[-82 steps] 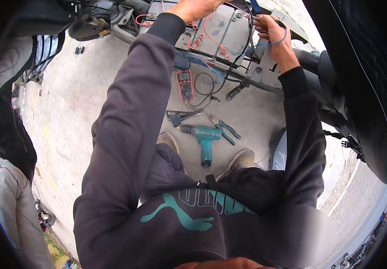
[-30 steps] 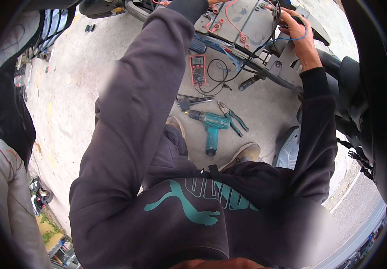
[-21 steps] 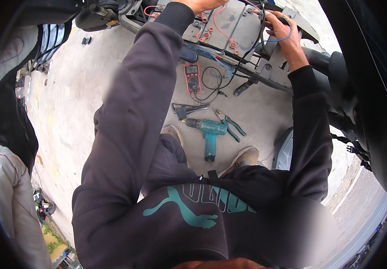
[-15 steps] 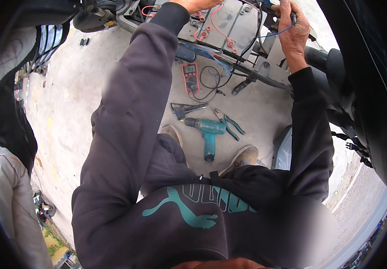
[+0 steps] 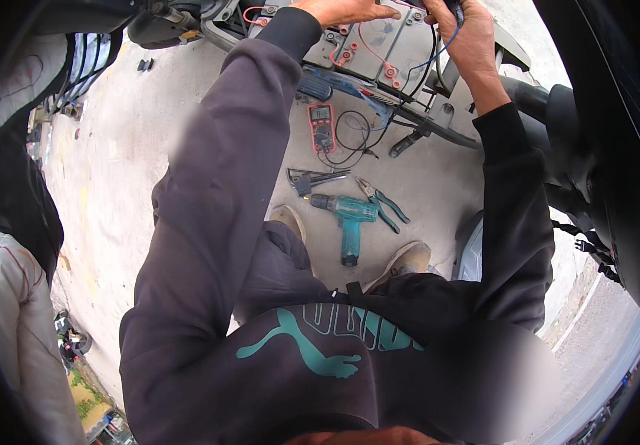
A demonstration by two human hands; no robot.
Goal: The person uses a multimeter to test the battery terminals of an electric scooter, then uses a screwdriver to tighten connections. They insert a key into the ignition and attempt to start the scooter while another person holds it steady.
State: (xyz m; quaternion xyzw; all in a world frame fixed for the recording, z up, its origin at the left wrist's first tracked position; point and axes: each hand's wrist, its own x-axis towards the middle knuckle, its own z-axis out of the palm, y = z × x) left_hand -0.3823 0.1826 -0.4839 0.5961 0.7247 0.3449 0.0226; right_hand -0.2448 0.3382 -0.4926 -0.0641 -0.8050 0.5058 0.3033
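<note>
My left hand (image 5: 342, 11) reaches over grey batteries (image 5: 380, 44) at the top; one digit is stretched out, the others are cut off or hidden. My right hand (image 5: 472, 46) is closed around a small dark piece (image 5: 454, 11) with a blue wire (image 5: 448, 44) hanging from it, at the batteries' right end. Red leads (image 5: 364, 46) link the terminals and black cables hang beside them. Below, on the concrete, lie a red-cased multimeter (image 5: 321, 124) with coiled leads, black hex keys (image 5: 318, 176), pliers (image 5: 384, 206) and a teal drill (image 5: 352, 221).
The batteries sit in a dark vehicle frame (image 5: 431, 130). A black padded piece (image 5: 609, 148) rises at the right beside a grey panel (image 5: 468, 245). At the left hang black and pale fabric items (image 5: 8, 297). My shoes flank the drill on the concrete floor (image 5: 112, 185).
My right hand has risen and, since half a second ago, shifted left over the batteries with the blue wire. My left hand has reached slightly farther right. The tools on the floor are unmoved.
</note>
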